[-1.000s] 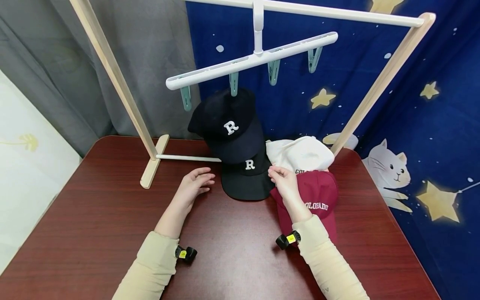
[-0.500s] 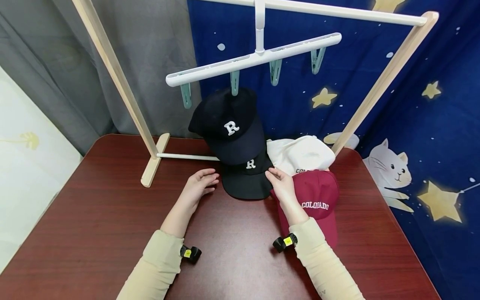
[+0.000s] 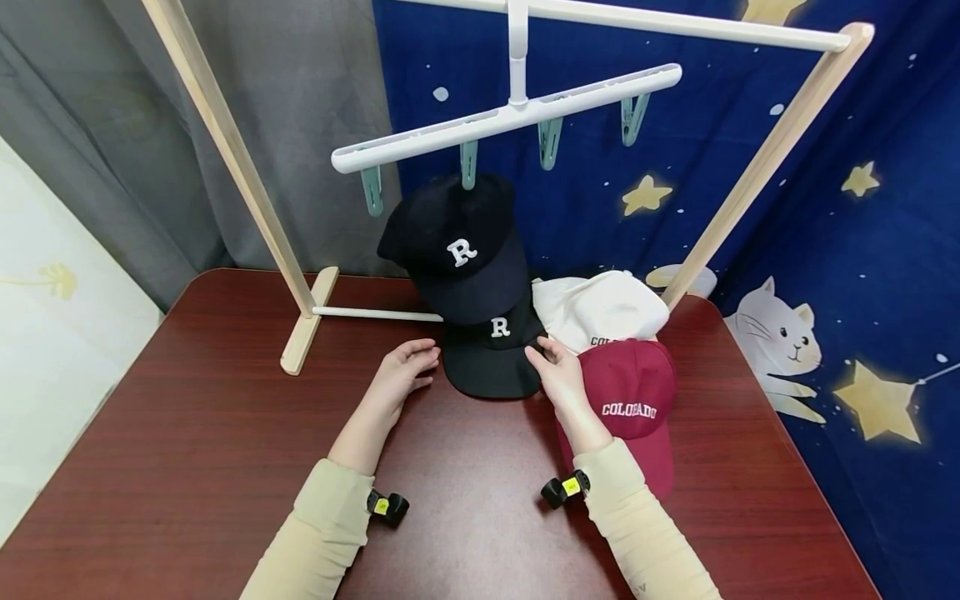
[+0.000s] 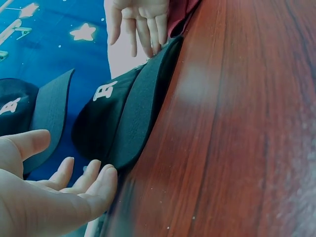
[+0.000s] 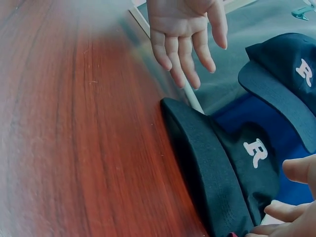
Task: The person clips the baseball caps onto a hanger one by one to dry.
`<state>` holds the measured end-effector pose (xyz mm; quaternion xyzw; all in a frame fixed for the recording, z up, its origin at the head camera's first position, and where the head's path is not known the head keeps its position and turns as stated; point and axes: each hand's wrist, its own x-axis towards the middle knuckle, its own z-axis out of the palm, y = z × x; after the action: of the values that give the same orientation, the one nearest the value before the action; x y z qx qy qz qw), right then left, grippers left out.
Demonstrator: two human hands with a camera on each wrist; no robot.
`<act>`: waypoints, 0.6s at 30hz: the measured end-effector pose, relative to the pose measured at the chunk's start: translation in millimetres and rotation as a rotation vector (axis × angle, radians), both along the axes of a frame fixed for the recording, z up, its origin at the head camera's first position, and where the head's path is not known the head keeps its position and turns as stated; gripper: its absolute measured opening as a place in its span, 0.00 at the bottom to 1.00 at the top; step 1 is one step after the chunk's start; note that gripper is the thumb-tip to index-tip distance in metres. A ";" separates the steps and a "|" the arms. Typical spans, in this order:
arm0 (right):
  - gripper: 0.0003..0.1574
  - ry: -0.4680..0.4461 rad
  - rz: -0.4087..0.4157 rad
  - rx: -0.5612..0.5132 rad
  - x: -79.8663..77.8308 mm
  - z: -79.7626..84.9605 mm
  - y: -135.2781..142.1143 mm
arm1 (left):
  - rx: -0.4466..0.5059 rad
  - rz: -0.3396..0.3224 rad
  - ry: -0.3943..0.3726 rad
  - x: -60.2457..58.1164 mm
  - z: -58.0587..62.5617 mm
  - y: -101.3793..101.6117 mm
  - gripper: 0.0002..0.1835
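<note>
On the table lies a black cap with a white R, its brim facing the person. Left of that brim is my left hand, fingers loosely bent and holding nothing. In the left wrist view its fingertips come close to the brim's edge; contact is hard to tell. My right hand is at the brim's other side, thumb and fingers apart, seemingly at its edge without a grip. Above and behind, a dark cap with the same letter hangs below a green clip, its brim overlapping the lower cap in the head view.
A maroon cap lettered COLORADO lies beside the right hand, with a white cap behind it. Overhead, a white hanger bar with several clips hangs from a wooden stand, whose low white rod crosses behind the caps.
Both hands have moved inward toward the black cap on the table: the left hand to the right, the right hand slightly left, uncovering more of the maroon cap. The caps look unmoved.
</note>
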<state>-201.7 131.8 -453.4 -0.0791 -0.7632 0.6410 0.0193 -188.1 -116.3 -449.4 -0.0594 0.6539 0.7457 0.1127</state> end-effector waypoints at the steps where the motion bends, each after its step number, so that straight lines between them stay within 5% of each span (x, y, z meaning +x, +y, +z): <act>1: 0.29 -0.002 0.001 0.007 0.3 -0.2 0.0 | 0.001 0.002 -0.001 -0.2 -0.2 0.7 0.23; 18: 0.31 -0.006 0.063 0.061 3.2 -2.9 -1.6 | 0.053 -0.036 -0.047 -2.2 -3.3 6.9 0.27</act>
<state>-198.4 130.2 -456.3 -0.0560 -0.7846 0.6175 -0.0008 -190.3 -109.4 -452.7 -0.0621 0.6320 0.7591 0.1432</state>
